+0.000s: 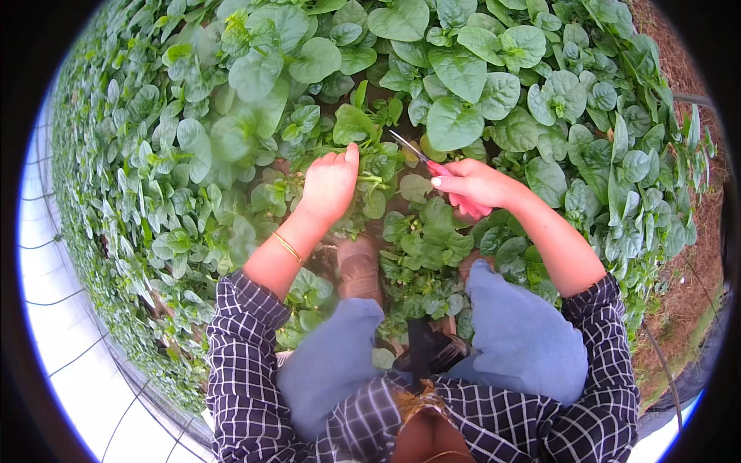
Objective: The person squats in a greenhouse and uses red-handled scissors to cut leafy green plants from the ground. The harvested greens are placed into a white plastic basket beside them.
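My left hand (331,182) is curled into a fist around a bunch of leafy green stems (373,180), whose cut-looking pale ends stick out on its right side. Its fingers hide part of the bunch. To the right, my right hand (477,184) grips scissors (412,148) with pinkish-red handles. The blades point up and left towards the plants, and look nearly closed. Just beyond both hands grow broad-leaved green plants (454,124), resembling Malabar spinach. Soil shows between the blades and the held bunch.
Dense foliage (173,144) spreads left and ahead. My brown shoe (359,269) stands among low plants (431,237) between my knees. A strip of brown ground (671,301) runs along the right. Pale sheeting with dark lines (63,324) curves along the left.
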### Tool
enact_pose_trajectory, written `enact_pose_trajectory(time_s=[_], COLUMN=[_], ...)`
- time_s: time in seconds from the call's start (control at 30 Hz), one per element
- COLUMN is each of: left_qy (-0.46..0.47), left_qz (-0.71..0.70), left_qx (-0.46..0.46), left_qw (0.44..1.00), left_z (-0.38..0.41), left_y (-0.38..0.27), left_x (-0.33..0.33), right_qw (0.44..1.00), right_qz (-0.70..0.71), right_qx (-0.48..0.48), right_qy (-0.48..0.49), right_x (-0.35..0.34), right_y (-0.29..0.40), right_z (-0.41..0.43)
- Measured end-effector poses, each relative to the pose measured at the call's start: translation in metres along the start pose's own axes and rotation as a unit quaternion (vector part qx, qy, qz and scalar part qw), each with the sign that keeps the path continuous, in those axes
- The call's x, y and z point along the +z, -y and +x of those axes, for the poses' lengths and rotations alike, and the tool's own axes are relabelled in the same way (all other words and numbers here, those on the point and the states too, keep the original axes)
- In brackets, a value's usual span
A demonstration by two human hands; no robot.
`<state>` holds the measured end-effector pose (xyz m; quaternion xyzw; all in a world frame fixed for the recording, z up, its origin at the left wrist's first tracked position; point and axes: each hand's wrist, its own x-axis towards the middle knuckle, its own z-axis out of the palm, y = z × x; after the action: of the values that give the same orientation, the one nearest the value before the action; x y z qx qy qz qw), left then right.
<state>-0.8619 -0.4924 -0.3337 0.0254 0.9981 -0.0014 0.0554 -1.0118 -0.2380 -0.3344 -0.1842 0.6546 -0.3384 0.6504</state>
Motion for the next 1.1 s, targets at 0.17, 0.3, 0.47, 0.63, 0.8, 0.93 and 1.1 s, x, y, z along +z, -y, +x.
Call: enact_pose_trajectory(time_s=[0.17,0.3,0.47,0.63,0.8,0.93,1.1], left_qy=[-0.025,-0.042,-0.06,-0.094,-0.05,-0.057,-0.056], left_qz=[-0.059,-0.103,-0.112,-0.144,-0.177,-0.128,-0.093], left_qx=[-0.011,-0.016,-0.009,0.017,0.092,0.186,0.227], left_qw=[0.998,0.994,0.992,0.985,0.979,0.972,0.968], left_z=[-0.005,-0.006,-0.009,-0.02,-0.02,0.016,0.085], left_y=[0.014,0.016,0.019,0.019,-0.006,-0.034,-0.046], left_x=[0.005,0.005,0.006,-0.01,-0.049,-0.068,-0.064], right_qw=[0.999,0.993,0.996,0.994,0.927,0.923,0.974], right_qz=[0.002,0.038,0.064,0.103,0.341,0.299,-0.077], right_qx=[0.026,0.095,0.05,0.016,-0.039,-0.062,0.039], right_qy=[0.045,0.065,0.029,0.004,-0.15,-0.234,-0.21], right_x=[-0.006,-0.003,-0.005,-0.004,0.011,-0.005,-0.017], right_y=[0.015,0.015,0.016,-0.001,-0.049,-0.031,0.018], right_z=[0.02,0.05,0.043,-0.013,-0.076,-0.066,-0.049])
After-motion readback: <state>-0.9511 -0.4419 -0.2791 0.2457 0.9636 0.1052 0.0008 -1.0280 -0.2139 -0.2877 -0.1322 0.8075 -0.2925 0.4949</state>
